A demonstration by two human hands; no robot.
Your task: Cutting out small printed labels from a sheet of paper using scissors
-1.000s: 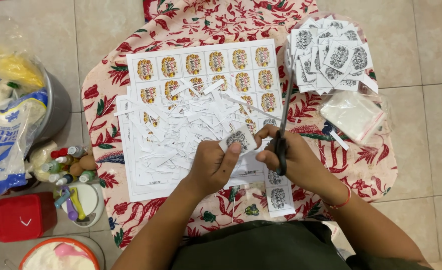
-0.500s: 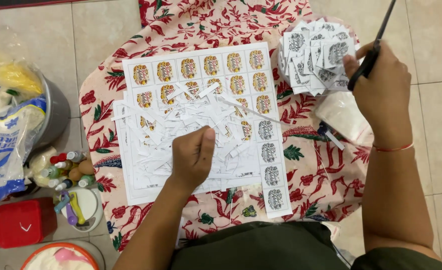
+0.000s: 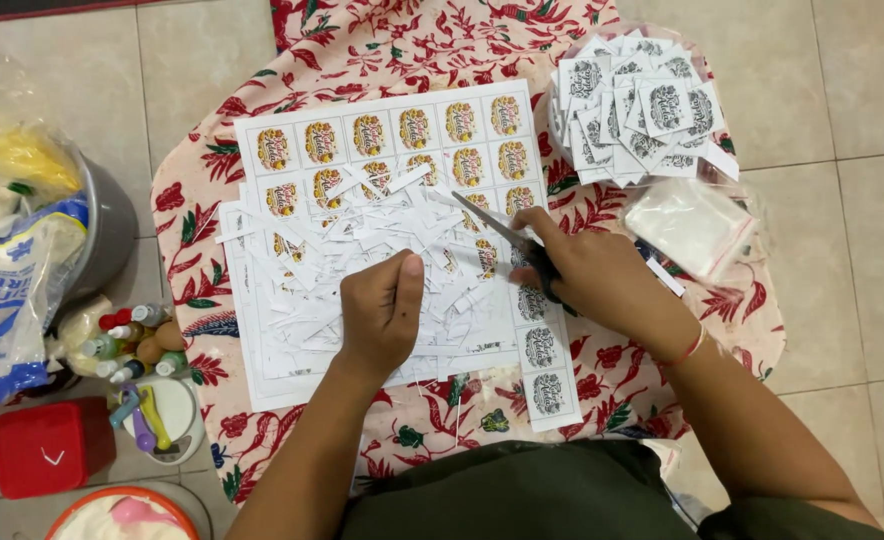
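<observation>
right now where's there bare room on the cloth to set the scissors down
Bare cloth shows right of the label strip, under the right hand holding the scissors. Another patch lies above the label sheet. Paper scraps crowd the sheet under the left hand; cut labels and a plastic bag fill the upper right.

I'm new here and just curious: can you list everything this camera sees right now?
sticker sheet: one on top of a stack, white with yellow-brown pictures, on the cloth
paper scraps: many, white, heaped on the sheet
cut stickers: a pile, black and white, upper right
plastic bag: one, clear, below that pile
floral cloth: one, red and cream, on the tiled floor
red box: one, lower left
small bottles: several, coloured caps, left
scissors: one pair, dark, in the right hand
left hand: on the scraps
right hand: gripping the scissors
</observation>
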